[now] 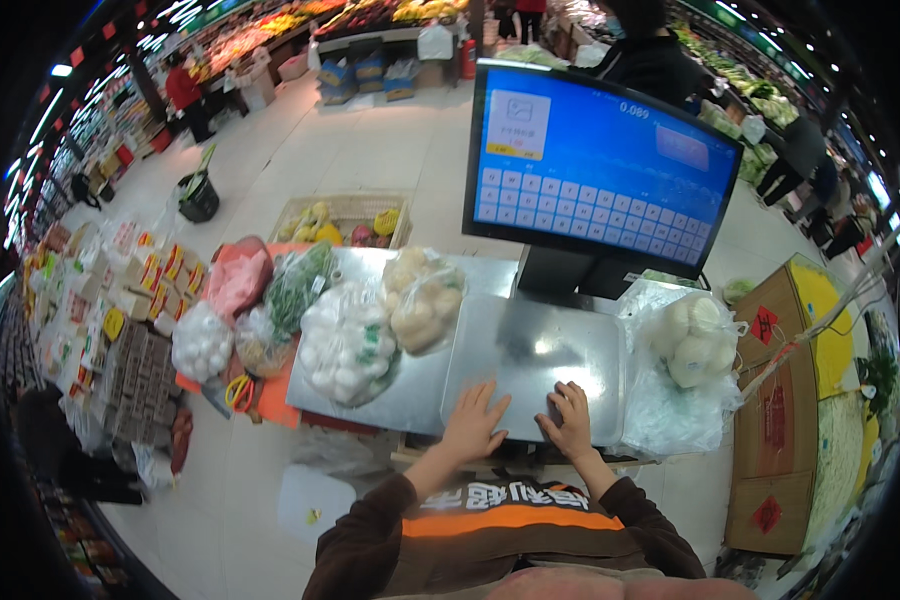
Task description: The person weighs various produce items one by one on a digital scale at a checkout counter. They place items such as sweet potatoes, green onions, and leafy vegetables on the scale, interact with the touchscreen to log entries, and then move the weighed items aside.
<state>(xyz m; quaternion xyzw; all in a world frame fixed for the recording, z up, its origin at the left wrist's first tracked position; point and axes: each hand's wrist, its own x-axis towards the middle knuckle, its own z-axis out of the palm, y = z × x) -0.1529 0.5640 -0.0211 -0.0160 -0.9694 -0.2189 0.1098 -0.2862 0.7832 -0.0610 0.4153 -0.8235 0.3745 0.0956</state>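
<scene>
My left hand [474, 421] rests at the near left edge of a steel scale platform [547, 330], fingers apart and holding nothing. My right hand [568, 420] is at the near edge, right of centre, also with nothing in it. Behind the platform stands a touchscreen monitor [600, 165] showing a keyboard and writing. To the left sit a clear bag of tan round produce [424, 300] and a bag of white round items [349, 345]. Right of the platform, a bag of large pale round vegetables [694, 337] lies on a stack of clear plastic bags [667, 420].
Farther left are a bag of leafy greens [300, 289], a pink plastic bag [240, 274], another white-filled bag [202, 341] and yellow-handled scissors [240, 391]. A fruit crate [341, 210] sits beyond the counter. Wooden bins [772, 427] stand right. Several people are farther off.
</scene>
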